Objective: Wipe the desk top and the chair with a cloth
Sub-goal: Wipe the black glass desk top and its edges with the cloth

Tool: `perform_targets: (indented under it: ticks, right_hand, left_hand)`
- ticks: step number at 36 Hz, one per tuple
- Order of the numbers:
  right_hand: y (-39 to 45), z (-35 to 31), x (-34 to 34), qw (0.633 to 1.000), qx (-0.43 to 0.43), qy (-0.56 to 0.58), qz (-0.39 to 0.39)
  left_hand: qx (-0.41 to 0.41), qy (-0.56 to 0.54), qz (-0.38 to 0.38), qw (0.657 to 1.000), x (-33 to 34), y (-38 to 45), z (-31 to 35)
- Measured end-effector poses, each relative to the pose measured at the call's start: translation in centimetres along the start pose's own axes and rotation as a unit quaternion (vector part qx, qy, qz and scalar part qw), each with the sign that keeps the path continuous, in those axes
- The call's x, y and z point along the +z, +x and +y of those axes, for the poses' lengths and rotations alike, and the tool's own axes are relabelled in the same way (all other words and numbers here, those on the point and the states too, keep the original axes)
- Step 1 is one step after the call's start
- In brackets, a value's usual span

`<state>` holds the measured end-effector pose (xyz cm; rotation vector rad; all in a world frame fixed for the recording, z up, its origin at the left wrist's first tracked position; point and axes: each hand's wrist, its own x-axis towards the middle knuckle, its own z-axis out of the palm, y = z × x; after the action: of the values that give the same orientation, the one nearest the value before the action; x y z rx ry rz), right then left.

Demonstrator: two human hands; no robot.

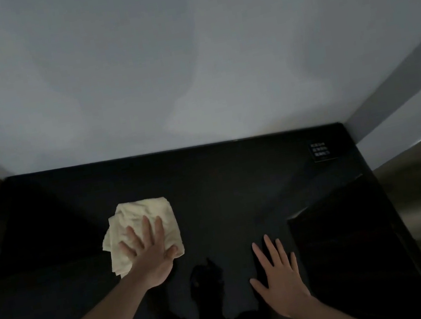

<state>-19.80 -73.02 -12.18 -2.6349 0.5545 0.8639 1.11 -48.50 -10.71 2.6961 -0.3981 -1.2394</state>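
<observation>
Black and glossy, the desk (208,187) fills the lower view up to a pale wall, and the desk-wiping step is judged to be in hand, with the chair not seen and presumably yet to be done. A dark flat slab (359,245), which cannot be identified, lies along the right edge, and a small label (319,150) sits near the far right corner. The cream cloth (143,216), folded and crumpled, lies left of the desk's middle, nearer the far edge than the near one. It is pressed flat under the left hand (149,251), whose grip is spread: fingers straight, nothing clamped. The right hand (281,279) is laid flat on the bare desk beside the slab, fingers apart, apparently as a brace. A sweeping stroke under steady pressure across the unwiped surface is judged to be called for next.
</observation>
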Motion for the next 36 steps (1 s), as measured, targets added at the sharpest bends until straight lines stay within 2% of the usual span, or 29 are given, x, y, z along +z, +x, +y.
perform_targets:
  ticks: [6, 11, 18, 22, 26, 36]
  right_hand:
    - [0.1, 5.2, -1.9, 1.0, 0.001, 0.004, 0.003]
    - [0.4, 7.6, -3.1, 1.0, 0.021, 0.022, 0.002]
    - [1.1, 9.8, -3.5, 0.999, 0.03, 0.039, 0.019]
    - [1.0, 11.1, -3.8, 0.998, 0.038, 0.053, 0.014]
    - [1.1, 13.5, -5.0, 0.996, 0.058, 0.07, 0.015]
    - [4.5, 23.7, -9.1, 0.998, 0.042, 0.038, 0.028]
  left_hand:
    - [0.033, 0.019, -0.026, 0.999, 1.7, 0.2, 5.6]
    - [0.05, 0.037, -0.043, 0.997, 2.3, 0.2, 6.2]
    - [0.056, 0.06, -0.006, 0.997, 2.8, 0.8, 6.8]
    - [0.042, 0.054, -0.011, 0.998, 3.2, 1.0, 8.2]
    - [0.053, 0.045, -0.009, 0.998, 4.0, 1.3, 11.4]
    - [0.064, 0.028, 0.002, 0.998, 7.4, 2.9, 22.8]
